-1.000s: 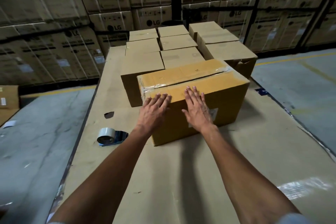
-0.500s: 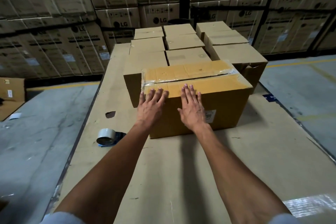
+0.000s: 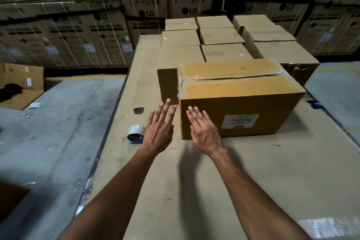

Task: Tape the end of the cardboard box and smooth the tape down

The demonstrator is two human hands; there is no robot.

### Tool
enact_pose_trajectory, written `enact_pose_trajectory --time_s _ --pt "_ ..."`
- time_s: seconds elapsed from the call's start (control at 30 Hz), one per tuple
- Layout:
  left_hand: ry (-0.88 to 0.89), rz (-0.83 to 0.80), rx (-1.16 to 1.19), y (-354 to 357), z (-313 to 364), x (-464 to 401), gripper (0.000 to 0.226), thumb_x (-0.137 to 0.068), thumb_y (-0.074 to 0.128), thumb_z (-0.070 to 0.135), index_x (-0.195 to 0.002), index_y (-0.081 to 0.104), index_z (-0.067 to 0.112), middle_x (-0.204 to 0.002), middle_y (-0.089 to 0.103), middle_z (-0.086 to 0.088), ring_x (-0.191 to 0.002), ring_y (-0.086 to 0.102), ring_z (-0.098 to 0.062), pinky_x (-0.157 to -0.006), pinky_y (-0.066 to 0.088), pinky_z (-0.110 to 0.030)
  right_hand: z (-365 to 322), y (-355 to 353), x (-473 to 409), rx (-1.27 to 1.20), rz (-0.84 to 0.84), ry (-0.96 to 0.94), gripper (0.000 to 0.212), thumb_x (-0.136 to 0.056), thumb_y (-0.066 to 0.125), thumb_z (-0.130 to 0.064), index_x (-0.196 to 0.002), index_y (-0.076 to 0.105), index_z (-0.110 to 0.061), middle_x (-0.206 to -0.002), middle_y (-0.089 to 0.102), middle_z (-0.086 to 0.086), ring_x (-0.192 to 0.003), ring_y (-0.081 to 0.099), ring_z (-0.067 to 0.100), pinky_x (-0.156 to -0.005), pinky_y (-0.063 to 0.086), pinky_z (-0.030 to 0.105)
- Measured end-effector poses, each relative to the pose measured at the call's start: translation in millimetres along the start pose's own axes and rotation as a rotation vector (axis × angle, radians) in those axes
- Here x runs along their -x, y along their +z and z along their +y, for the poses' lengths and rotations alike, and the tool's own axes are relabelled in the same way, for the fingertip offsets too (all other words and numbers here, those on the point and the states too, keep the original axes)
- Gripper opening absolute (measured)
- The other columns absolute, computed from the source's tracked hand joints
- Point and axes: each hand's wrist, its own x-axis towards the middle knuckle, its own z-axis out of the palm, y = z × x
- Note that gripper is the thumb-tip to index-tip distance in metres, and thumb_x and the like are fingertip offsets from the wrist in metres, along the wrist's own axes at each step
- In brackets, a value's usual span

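Note:
A brown cardboard box (image 3: 243, 91) sits on the cardboard-covered table (image 3: 214, 191), clear tape running along its top seam and over its left end. A white label (image 3: 240, 121) is on its near side. My left hand (image 3: 159, 128) hovers open beside the box's near left corner, fingers spread, holding nothing. My right hand (image 3: 204, 130) is open in front of the box's near face at its left edge; contact is unclear. A roll of clear tape (image 3: 135, 134) lies on the table left of my left hand.
Several closed cardboard boxes (image 3: 216, 37) stand in rows right behind the taped box. The table's left edge (image 3: 109, 128) drops to concrete floor. Tall stacks of large cartons (image 3: 78, 25) line the back. An open flat box (image 3: 19, 84) lies on the floor at left.
Both hands have come off the box's top front edge and dropped down and to the left. The box now lies further right in view.

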Motion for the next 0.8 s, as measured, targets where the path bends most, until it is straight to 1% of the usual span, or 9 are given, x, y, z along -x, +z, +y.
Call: enact_pose_trajectory --time_s 0.07,0.1,0.13,0.2,0.27,0.4,0.53,0.63,0.8 --pt "-0.052 -0.066 -0.018 8.9 -30.3 20.4 0.079 -0.11 0.051 0.03 -0.173 0.004 0.022 -0.181 -0.01 -0.003 -0.168 0.008 -0.029 -0.133 0.015 -0.052 -27.1 17.9 -2.0 -0.054 -0.039 0.007 0.061 -0.098 0.059 -0.014 -0.156 0.043 -0.009 -0.158 0.049 0.01 -0.147 0.047 0.024 -0.123 0.037 0.041" --pt "-0.071 -0.096 -0.026 12.0 -43.6 29.7 0.075 -0.111 0.048 0.03 -0.173 0.006 0.021 -0.181 -0.006 -0.003 -0.167 0.012 -0.029 -0.132 0.016 -0.051 -38.6 25.5 -2.8 -0.09 -0.063 0.037 0.055 -0.098 0.061 -0.015 -0.152 0.05 -0.011 -0.149 0.059 0.009 -0.136 0.059 0.024 -0.116 0.046 0.039" --pt "-0.088 -0.12 -0.028 14.7 -58.6 38.7 0.071 -0.111 0.045 0.029 -0.172 0.01 0.019 -0.181 0.0 -0.003 -0.166 0.017 -0.029 -0.132 0.018 -0.051 -51.2 33.9 -5.0 -0.122 -0.091 0.075 0.05 -0.098 0.06 -0.018 -0.148 0.055 -0.016 -0.137 0.069 0.006 -0.119 0.07 0.024 -0.103 0.056 0.038" --pt "-0.116 -0.144 -0.035 19.0 -85.2 53.3 0.067 -0.109 0.042 0.024 -0.171 0.019 0.015 -0.181 0.013 -0.006 -0.163 0.027 -0.03 -0.131 0.024 -0.05 -73.4 49.1 -11.0 -0.162 -0.148 0.157 0.04 -0.099 0.056 -0.027 -0.139 0.059 -0.024 -0.111 0.077 0.001 -0.088 0.075 0.025 -0.074 0.062 0.038" --pt "-0.143 -0.166 -0.044 23.6 -107.0 62.7 0.064 -0.109 0.04 0.023 -0.17 0.024 0.014 -0.179 0.019 -0.007 -0.161 0.032 -0.03 -0.13 0.027 -0.049 -90.0 63.9 -17.9 -0.197 -0.218 0.234 0.034 -0.099 0.054 -0.031 -0.132 0.061 -0.027 -0.101 0.078 -0.001 -0.082 0.074 0.026 -0.066 0.059 0.037" --pt "-0.178 -0.201 -0.008 36.3 -141.8 67.9 0.062 -0.107 0.048 0.022 -0.166 0.032 0.013 -0.176 0.028 -0.009 -0.157 0.038 -0.03 -0.127 0.034 -0.049 -112.4 99.3 -33.4 -0.299 -0.347 0.447 0.025 -0.098 0.058 -0.038 -0.118 0.067 -0.026 -0.103 0.078 -0.001 -0.092 0.074 0.027 -0.071 0.059 0.037" --pt "-0.172 -0.226 0.053 50.5 -162.9 61.8 0.059 -0.109 0.046 0.033 -0.165 0.033 0.021 -0.175 0.031 -0.008 -0.156 0.038 -0.031 -0.125 0.036 -0.048 -122.5 133.3 -46.2 -0.401 -0.426 0.684 0.036 -0.096 0.066 -0.045 -0.121 0.07 -0.021 -0.112 0.077 0.003 -0.101 0.073 0.027 -0.085 0.06 0.038" --pt "-0.145 -0.261 0.101 59.9 -173.0 55.7 0.059 -0.112 0.041 0.04 -0.168 0.027 0.031 -0.179 0.022 -0.006 -0.162 0.028 -0.031 -0.128 0.031 -0.047 -127.3 156.5 -55.5 -0.441 -0.427 0.837 0.036 -0.097 0.066 -0.046 -0.116 0.071 -0.016 -0.112 0.078 0.009 -0.106 0.07 0.032 -0.091 0.057 0.038" --pt "-0.1 -0.264 0.129 79.9 -183.5 49.0 0.06 -0.112 0.028 0.058 -0.169 0.018 0.043 -0.182 0.007 0.0 -0.166 0.014 -0.027 -0.131 0.024 -0.046 -129.8 179.9 -77.1 -0.49 -0.376 1.03 0.037 -0.096 0.066 -0.046 -0.111 0.076 -0.015 -0.112 0.079 0.009 -0.113 0.069 0.032 -0.095 0.049 0.031"
